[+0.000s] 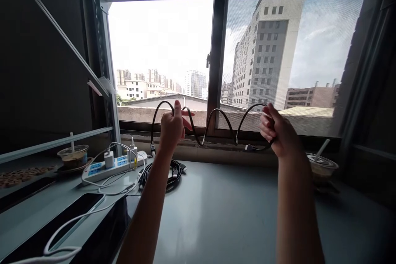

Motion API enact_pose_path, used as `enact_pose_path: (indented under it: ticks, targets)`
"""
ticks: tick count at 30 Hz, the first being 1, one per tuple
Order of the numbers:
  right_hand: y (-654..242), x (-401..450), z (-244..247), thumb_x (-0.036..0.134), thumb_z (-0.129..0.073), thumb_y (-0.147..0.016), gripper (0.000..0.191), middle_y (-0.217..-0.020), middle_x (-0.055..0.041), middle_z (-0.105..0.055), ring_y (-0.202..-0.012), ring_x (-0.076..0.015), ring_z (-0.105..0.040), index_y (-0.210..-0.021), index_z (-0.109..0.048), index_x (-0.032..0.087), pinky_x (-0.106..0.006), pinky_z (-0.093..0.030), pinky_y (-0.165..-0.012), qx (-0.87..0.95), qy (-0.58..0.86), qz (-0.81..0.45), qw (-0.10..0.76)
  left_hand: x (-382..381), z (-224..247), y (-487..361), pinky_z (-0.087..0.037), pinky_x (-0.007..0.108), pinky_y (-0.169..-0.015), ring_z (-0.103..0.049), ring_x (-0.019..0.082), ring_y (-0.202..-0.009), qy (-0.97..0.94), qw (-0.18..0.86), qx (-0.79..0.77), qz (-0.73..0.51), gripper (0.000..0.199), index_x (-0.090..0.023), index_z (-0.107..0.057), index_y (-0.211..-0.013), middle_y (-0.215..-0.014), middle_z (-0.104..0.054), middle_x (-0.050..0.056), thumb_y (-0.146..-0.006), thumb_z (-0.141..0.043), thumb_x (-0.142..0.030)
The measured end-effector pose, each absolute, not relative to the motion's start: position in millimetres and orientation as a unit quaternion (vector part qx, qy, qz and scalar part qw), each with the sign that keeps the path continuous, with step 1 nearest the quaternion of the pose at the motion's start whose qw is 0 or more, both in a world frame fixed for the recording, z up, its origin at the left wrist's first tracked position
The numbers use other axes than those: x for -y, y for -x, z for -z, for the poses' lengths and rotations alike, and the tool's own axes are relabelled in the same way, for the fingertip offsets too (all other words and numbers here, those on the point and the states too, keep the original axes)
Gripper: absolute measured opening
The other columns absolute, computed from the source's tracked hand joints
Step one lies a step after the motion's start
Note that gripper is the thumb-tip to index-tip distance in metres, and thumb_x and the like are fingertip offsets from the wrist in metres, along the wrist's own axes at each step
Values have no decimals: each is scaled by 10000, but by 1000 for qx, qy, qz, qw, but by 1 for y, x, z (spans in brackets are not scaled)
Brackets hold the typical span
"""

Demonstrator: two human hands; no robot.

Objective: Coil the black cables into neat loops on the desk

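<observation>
A thin black cable (218, 110) hangs in wavy loops in the air between both hands, above the table and in front of the window. Near its left end, my left hand (175, 123) pinches it between thumb and fingers, with some fingertips stretched to the right. That end loops over and drops to a connector (152, 147) left of the wrist. My right hand (274, 126) is closed round the cable near the other end, thumb on top. From under this hand a short piece with a plug (249, 147) sticks out to the left.
Coiled black cables (173, 175) lie on the grey table (222, 214) beyond my left forearm. Left of them are a power strip (100, 170) with white chargers, white cords, dark phones (58, 231) and a cup (74, 154). Another cup (321, 165) stands at the right.
</observation>
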State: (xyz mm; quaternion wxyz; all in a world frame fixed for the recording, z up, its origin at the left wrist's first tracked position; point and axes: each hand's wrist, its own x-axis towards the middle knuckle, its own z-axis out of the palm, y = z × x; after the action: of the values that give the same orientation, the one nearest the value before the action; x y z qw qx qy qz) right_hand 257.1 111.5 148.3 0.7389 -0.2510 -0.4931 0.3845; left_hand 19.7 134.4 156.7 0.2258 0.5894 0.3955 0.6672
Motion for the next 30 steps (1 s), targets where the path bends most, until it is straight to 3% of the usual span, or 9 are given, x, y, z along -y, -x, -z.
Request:
enact_pose_path:
  ticks: [5,8,10,12,15,21,25,30]
  targets:
    - [-278,-102,-150,426,-597,-762,507,-369,101,-126,-289,-40,-41,-508,-215,210,-171,-37,-257,540,191,-422,703,-142,-156,-11,-195,205,-281,-272,50,-220,-513,174,-376,-752,638,-202,-280,-342,-263,-222,-43,-872,-344,-551]
    - [-275,-97,-151,403,-569,-774,376,-405,88,-279,-297,-33,-53,-528,-361,209,-182,-28,-262,547,224,-410,695,-144,-158,-11,-137,207,-286,-184,33,-246,-496,211,-305,-785,660,-197,-201,-340,-288,-139,-52,-886,-323,-547]
    - [-268,-94,-152,405,-554,-784,233,-528,45,-473,-314,-30,-172,-661,-534,208,-182,-66,-269,545,282,-398,682,-143,-160,-13,-115,206,-295,-160,30,-269,-489,222,-264,-801,647,-190,-185,-356,-305,-122,-57,-891,-367,-504]
    - [-259,-93,-151,427,-533,-798,240,-685,-15,-588,-367,-41,-307,-804,-618,203,-179,-93,-281,555,349,-373,657,-139,-162,-17,-108,209,-301,-153,28,-283,-491,224,-228,-811,635,-182,-175,-370,-317,-124,-58,-895,-398,-462]
    - [-246,-94,-149,465,-545,-784,308,-775,-62,-626,-416,-53,-369,-841,-654,182,-179,-100,-299,573,429,-341,609,-132,-164,-24,-91,219,-309,-145,24,-286,-500,231,-189,-813,653,-171,-163,-363,-322,-118,-56,-896,-399,-467]
    - [-221,-91,-152,606,-521,-749,476,-681,-48,-606,-391,-27,-270,-697,-639,148,-176,-129,-323,641,451,-350,514,-113,-164,-41,-82,240,-330,-144,24,-288,-516,243,-147,-808,690,-177,-151,-345,-324,-100,-58,-843,-424,-568]
    - [-199,-90,-154,583,-579,-718,452,-553,8,-508,-422,-29,-328,-597,-531,150,-144,-196,-338,617,415,-305,596,-110,-158,-53,-150,251,-359,-143,42,-333,-558,213,-215,-773,664,-189,-151,-359,-351,-122,-50,-862,-400,-543]
    - [-183,-102,-154,482,-602,-749,334,-644,-7,-571,-536,-61,-490,-658,-535,168,-134,-372,-420,542,368,-287,699,-123,-147,-62,-178,267,-402,-199,54,-353,-617,152,-264,-726,620,-196,-203,-359,-355,-203,-35,-905,-321,-466]
